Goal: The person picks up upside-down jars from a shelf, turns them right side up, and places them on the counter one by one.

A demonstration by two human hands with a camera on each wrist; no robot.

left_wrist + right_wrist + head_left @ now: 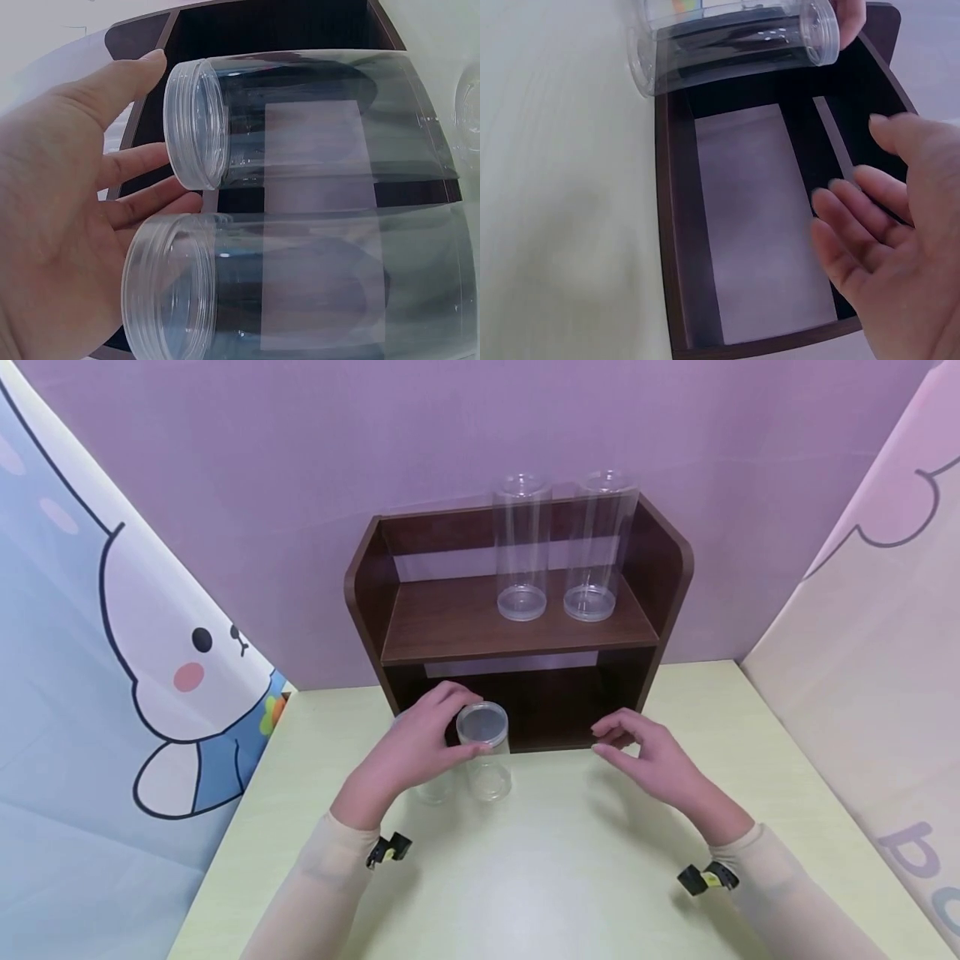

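Reaching across the pale green surface point(570, 877), your left hand point(420, 745) curls its fingers round the upper part of a clear short jar point(484, 750) that stands upright in front of the dark wooden shelf unit point(517, 610); this grip is closed on the jar near its threaded rim, which lets the hand steady or lift the vessel without covering its mouth. A second short jar point(435, 789) stands just beside the first, largely hidden beneath the same hand in the head view; the left wrist view shows both jars close together, the nearer jar's rim point(169, 289) against the fingers. Your right hand point(654, 758) hovers apart from the jars, fingers relaxed and lightly bent, holding nothing; its grip is loose and spread, poised near the mouth of the lower compartment point(555, 706), which the right wrist view shows as bare. On the upper shelf board point(450, 627) two tall clear cylinders point(521, 547) point(600, 547) stand upright, side by side and not touching, set toward the right half so that the left half is free. A purple backdrop point(300, 460) closes the scene behind.
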